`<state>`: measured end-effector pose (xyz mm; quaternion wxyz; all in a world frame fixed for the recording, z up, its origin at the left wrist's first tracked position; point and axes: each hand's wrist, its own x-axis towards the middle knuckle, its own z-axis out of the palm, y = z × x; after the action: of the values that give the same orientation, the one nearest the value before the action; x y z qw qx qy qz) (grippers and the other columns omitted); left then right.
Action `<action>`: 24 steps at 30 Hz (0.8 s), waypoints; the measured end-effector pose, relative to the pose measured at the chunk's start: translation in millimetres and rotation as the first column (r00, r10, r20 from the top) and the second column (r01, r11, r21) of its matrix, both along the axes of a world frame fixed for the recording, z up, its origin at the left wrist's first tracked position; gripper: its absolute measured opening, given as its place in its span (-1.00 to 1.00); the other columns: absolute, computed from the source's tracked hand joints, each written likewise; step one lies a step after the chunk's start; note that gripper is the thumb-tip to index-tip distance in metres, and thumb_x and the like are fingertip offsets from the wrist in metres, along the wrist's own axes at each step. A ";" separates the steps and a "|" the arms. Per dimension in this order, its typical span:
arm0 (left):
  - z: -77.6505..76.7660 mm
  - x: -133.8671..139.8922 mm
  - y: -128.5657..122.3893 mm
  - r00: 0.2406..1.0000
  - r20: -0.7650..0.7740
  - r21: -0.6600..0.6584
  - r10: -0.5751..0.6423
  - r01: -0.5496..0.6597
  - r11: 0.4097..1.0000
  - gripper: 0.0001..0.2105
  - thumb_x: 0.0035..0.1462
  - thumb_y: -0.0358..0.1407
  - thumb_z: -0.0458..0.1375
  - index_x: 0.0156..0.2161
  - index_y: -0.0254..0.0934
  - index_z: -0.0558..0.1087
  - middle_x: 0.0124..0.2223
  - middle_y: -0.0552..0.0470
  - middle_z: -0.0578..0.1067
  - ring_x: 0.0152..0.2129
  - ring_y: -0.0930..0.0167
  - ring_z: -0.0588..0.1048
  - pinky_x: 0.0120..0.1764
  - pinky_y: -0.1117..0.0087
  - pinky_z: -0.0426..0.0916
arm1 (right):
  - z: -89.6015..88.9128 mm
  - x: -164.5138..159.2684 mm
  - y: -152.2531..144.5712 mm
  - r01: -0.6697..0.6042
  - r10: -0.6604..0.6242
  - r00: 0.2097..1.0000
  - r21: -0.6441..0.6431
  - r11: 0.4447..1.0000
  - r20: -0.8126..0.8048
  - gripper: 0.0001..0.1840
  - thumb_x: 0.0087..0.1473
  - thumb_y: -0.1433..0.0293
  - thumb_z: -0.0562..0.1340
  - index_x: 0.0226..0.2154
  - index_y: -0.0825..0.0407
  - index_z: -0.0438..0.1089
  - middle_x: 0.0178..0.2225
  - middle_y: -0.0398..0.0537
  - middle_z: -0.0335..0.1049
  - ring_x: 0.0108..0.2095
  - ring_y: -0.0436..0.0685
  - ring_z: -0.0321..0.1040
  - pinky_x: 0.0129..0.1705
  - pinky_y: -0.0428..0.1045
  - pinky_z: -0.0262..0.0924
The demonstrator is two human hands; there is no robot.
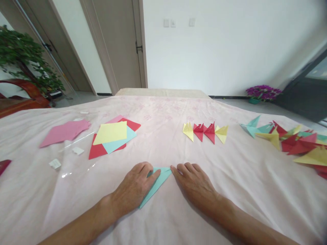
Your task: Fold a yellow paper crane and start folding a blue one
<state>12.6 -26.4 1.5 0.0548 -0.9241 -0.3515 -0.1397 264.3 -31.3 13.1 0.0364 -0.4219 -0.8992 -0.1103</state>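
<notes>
A light blue-green sheet of origami paper point(156, 188), folded into a narrow triangle, lies on the cloth in front of me. My left hand point(138, 185) rests over its left side, fingers curled and thumb pressing on the paper near its top edge. At the paper's upper right corner, the tip of my right hand point(194, 180) touches the point, with the other fingers bent in. The left part of the paper is hidden under my left hand.
Loose coloured sheets point(113, 133) and a pink stack point(66, 132) lie left, near clear plastic wrapping point(79, 168). Four would be several: small folded cranes point(198, 132) stand in a row beyond my right hand. More folded cranes point(298, 143) pile up far right on the pink tablecloth point(158, 136).
</notes>
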 end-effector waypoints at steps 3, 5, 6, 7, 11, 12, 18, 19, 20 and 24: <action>-4.7 -2.6 -0.1 0.994 0.027 -0.025 -0.102 0.103 0.994 -0.60 0.26 -0.53 -0.05 0.18 -0.40 0.25 0.19 -0.26 0.34 0.20 0.21 0.25 0.17 0.11 0.28 | 1.3 -1.4 -1.5 -0.019 0.019 1.000 0.029 0.999 0.015 -0.59 0.14 0.58 0.18 0.06 0.08 0.25 -0.23 -0.03 0.35 -0.26 0.14 0.27 -0.25 0.06 0.11; -7.7 -4.7 -1.2 0.993 0.017 -0.088 -0.116 0.117 0.989 -0.57 0.27 -0.46 -0.02 0.23 -0.39 0.18 0.29 -0.25 0.24 0.26 0.23 0.18 0.23 0.12 0.21 | 2.9 -1.8 -1.8 -0.026 0.025 0.999 0.031 0.999 0.029 -0.60 0.15 0.56 0.18 0.05 0.08 0.25 -0.24 -0.03 0.35 -0.27 0.14 0.27 -0.27 0.05 0.11; -8.8 -5.9 -2.2 0.994 0.011 -0.122 -0.111 0.112 0.986 -0.54 0.27 -0.41 0.02 0.26 -0.37 0.15 0.32 -0.24 0.20 0.27 0.22 0.15 0.24 0.10 0.18 | 4.3 -1.9 -1.8 -0.022 0.021 0.999 0.023 0.999 0.034 -0.61 0.15 0.55 0.18 0.05 0.08 0.26 -0.24 -0.03 0.35 -0.28 0.14 0.27 -0.27 0.05 0.11; -9.6 -7.1 -3.5 0.995 0.005 -0.152 -0.104 0.104 0.983 -0.49 0.26 -0.36 0.06 0.28 -0.34 0.11 0.34 -0.22 0.15 0.29 0.21 0.11 0.26 0.08 0.15 | 6.3 -1.8 -1.7 -0.014 0.013 0.999 0.012 1.000 0.036 -0.62 0.16 0.54 0.17 0.04 0.07 0.27 -0.24 -0.03 0.35 -0.29 0.14 0.27 -0.28 0.05 0.12; -10.2 -11.9 -8.3 0.995 -0.025 -0.209 -0.102 0.094 0.973 -0.36 0.23 -0.29 0.10 0.35 -0.21 -0.03 0.40 -0.14 0.00 0.33 0.21 -0.02 0.29 0.05 0.05 | 19.7 -2.6 -1.6 0.027 -0.024 0.999 -0.075 0.997 0.038 -0.62 0.15 0.57 0.14 0.03 0.04 0.31 -0.21 -0.01 0.37 -0.26 0.15 0.28 -0.26 0.06 0.15; -10.2 -12.8 -8.9 0.994 -0.034 -0.212 -0.101 0.092 0.973 -0.36 0.24 -0.29 0.10 0.36 -0.20 -0.05 0.41 -0.12 -0.02 0.33 0.22 -0.04 0.29 0.05 0.03 | 23.6 -4.1 -2.0 0.046 -0.043 0.998 -0.095 0.994 0.034 -0.60 0.13 0.59 0.13 0.02 0.03 0.33 -0.19 0.01 0.38 -0.24 0.16 0.30 -0.24 0.07 0.16; -11.5 -14.1 -8.8 0.993 -0.030 -0.192 -0.117 0.109 0.975 -0.41 0.29 -0.24 0.03 0.36 -0.23 -0.04 0.39 -0.12 0.03 0.33 0.23 -0.02 0.29 0.05 0.03 | 28.5 -34.4 -13.3 0.046 -0.058 0.986 -0.075 0.996 -0.158 -0.57 0.28 0.37 0.07 0.17 0.12 0.23 0.17 0.16 0.26 0.17 0.23 0.17 0.18 0.18 0.05; -11.9 -13.7 -8.7 0.993 -0.027 -0.186 -0.117 0.110 0.976 -0.41 0.29 -0.23 0.03 0.36 -0.25 -0.03 0.39 -0.13 0.05 0.33 0.23 -0.01 0.29 0.06 0.04 | 24.6 -40.0 -15.9 0.004 -0.020 0.983 -0.089 0.996 -0.182 -0.52 0.30 0.30 0.05 0.21 0.13 0.19 0.23 0.16 0.20 0.23 0.23 0.09 0.24 0.19 -0.01; -12.3 -13.3 -8.5 0.993 -0.024 -0.180 -0.116 0.110 0.977 -0.40 0.29 -0.23 0.03 0.36 -0.27 -0.04 0.38 -0.14 0.06 0.32 0.23 0.01 0.29 0.07 0.05 | 19.8 -44.0 -18.3 -0.031 0.008 0.982 -0.119 0.992 -0.189 -0.48 0.32 0.25 0.01 0.24 0.13 0.16 0.26 0.17 0.15 0.27 0.23 0.04 0.27 0.20 -0.05; -13.3 -13.9 -9.5 0.992 -0.029 -0.154 -0.121 0.115 0.981 -0.39 0.28 -0.26 0.04 0.36 -0.27 -0.05 0.39 -0.14 0.05 0.32 0.23 0.02 0.29 0.09 0.04 | 1.6 -39.4 -23.8 -0.014 -0.022 0.982 -0.189 0.982 -0.187 -0.41 0.34 0.22 -0.06 0.30 0.18 0.04 0.31 0.21 0.03 0.31 0.21 -0.04 0.29 0.21 -0.08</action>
<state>-1.3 -35.9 -11.8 -0.0173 -0.9473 -0.3045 -0.0978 224.9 -55.1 14.7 0.0808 -0.4337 -0.8973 0.0162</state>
